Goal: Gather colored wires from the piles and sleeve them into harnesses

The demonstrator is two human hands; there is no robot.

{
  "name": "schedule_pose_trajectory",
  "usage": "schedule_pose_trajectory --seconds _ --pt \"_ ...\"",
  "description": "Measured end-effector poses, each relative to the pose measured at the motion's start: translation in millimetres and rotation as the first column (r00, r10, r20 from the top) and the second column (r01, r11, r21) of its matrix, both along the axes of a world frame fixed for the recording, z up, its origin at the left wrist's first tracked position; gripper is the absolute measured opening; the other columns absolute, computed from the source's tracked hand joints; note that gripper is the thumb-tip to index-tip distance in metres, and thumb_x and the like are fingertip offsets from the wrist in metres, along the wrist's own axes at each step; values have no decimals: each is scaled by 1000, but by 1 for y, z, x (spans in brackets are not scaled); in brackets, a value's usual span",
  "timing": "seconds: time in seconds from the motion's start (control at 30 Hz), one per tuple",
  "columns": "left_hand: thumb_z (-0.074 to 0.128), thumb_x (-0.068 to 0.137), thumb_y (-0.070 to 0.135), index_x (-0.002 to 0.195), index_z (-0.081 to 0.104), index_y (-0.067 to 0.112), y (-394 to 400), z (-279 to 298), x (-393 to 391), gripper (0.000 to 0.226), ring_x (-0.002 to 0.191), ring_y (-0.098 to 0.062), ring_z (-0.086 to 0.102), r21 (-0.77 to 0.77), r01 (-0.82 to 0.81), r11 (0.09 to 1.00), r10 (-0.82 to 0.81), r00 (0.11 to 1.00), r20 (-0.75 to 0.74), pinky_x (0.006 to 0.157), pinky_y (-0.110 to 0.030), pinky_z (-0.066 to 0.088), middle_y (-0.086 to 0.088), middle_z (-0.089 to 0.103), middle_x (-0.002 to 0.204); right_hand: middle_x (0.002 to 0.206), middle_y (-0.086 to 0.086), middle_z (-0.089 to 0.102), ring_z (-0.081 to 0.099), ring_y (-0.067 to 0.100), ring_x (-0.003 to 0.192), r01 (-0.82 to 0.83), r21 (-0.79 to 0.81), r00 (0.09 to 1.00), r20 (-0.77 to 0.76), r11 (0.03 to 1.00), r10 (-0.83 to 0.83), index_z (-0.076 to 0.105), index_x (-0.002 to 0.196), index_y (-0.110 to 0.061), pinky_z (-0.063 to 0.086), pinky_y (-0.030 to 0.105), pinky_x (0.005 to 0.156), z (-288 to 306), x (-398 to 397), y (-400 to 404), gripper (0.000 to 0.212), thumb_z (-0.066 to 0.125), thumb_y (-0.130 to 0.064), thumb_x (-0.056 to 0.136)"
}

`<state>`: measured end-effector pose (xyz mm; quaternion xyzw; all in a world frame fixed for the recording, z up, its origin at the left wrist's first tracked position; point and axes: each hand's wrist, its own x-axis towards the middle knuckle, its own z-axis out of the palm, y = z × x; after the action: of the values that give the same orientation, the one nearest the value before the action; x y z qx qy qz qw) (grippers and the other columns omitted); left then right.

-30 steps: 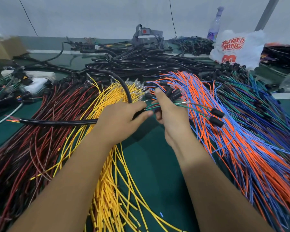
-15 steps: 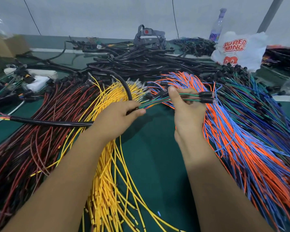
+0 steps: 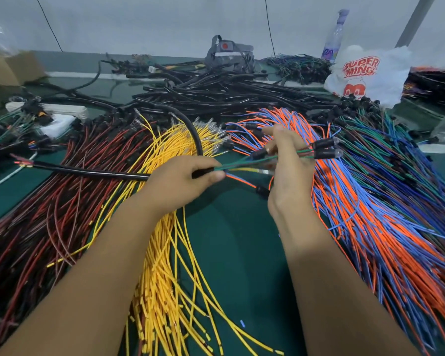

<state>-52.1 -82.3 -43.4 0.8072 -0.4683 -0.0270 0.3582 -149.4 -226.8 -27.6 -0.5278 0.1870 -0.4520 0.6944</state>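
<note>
Both our hands hold one small wire bundle above the green desk (image 3: 237, 253).

Our left hand (image 3: 180, 183) has its grip closed around the end of a black sleeve (image 3: 88, 171), thumb and fingers pinching where green, blue, orange and yellow wires (image 3: 244, 164) come out of it. Our right hand (image 3: 285, 170) holds those same wires further along, fingers curled around them just short of their black connectors (image 3: 326, 147), the index finger raised. The sleeve runs left over the red and dark wire pile (image 3: 49, 214) and loops back over the yellow wire pile (image 3: 165, 265). The orange and blue pile (image 3: 370, 227) lies beside the right hand, with black sleeved harnesses (image 3: 216, 96) heaped behind and a white plastic bag (image 3: 365, 75) at the far right.
</note>
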Motion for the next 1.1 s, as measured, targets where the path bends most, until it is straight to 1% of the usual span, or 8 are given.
schedule_pose_trajectory --seconds 0.17,0.3,0.43,0.53,0.7,0.8,0.93,1.1 --pt "43 88 55 88 62 22 -1 2 -1 38 72 -20 53 -83 -146 986 137 985 -102 66 -41 42 2 58 72 93 -6 70 62 9 91 17 -216 997 -71 976 -33 71 86 -24 47 33 83 -7 4 6 26 48 -21 97" --pt "45 95 49 94 61 32 1 1 -1 24 73 -17 51 27 -315 949 294 909 297 55 -31 38 9 56 72 98 -2 61 56 12 100 143 -403 984 -41 904 -174 69 93 -13 45 32 89 -13 7 7 29 43 -24 97" --pt "48 92 50 93 66 33 4 6 4 24 78 -14 48 149 -206 967 103 854 510 57 -28 39 11 58 77 84 -6 65 59 -1 79 84 -304 996 6 949 -87 66 81 -24 43 14 76 -10 6 8 34 37 -34 96" --pt "46 88 62 87 67 33 6 6 3 35 79 -11 52 170 -119 978 44 919 393 60 -30 40 9 60 74 69 2 63 57 11 65 71 -174 997 -13 982 -75 69 78 -20 44 21 64 -9 5 4 45 35 -39 102" --pt "46 86 64 84 67 40 5 1 0 33 68 -5 56 -84 -178 980 182 982 52 61 -33 41 9 63 69 66 7 64 59 14 55 -151 132 986 -57 980 160 69 82 -13 42 17 47 -4 1 -4 58 27 -46 104" --pt "42 90 60 83 65 30 5 1 0 39 71 -12 57 -91 -217 972 226 970 92 64 -36 44 4 61 69 80 1 67 65 14 70 -307 38 946 -100 951 309 70 82 -19 49 22 59 -3 2 0 41 44 -46 97" --pt "43 84 66 96 58 34 7 3 3 38 70 -6 55 -113 -245 963 261 952 160 60 -30 42 13 60 71 87 -4 67 62 17 90 -249 -190 967 -102 950 233 67 82 -23 48 44 88 -7 6 8 10 61 -25 90" --pt "54 88 55 64 44 31 12 5 5 35 54 -1 43 32 -256 966 228 907 354 47 -25 22 11 44 52 73 -12 68 63 9 67 -140 -192 988 -84 971 126 66 84 -20 54 28 60 -8 8 11 23 50 -17 100"
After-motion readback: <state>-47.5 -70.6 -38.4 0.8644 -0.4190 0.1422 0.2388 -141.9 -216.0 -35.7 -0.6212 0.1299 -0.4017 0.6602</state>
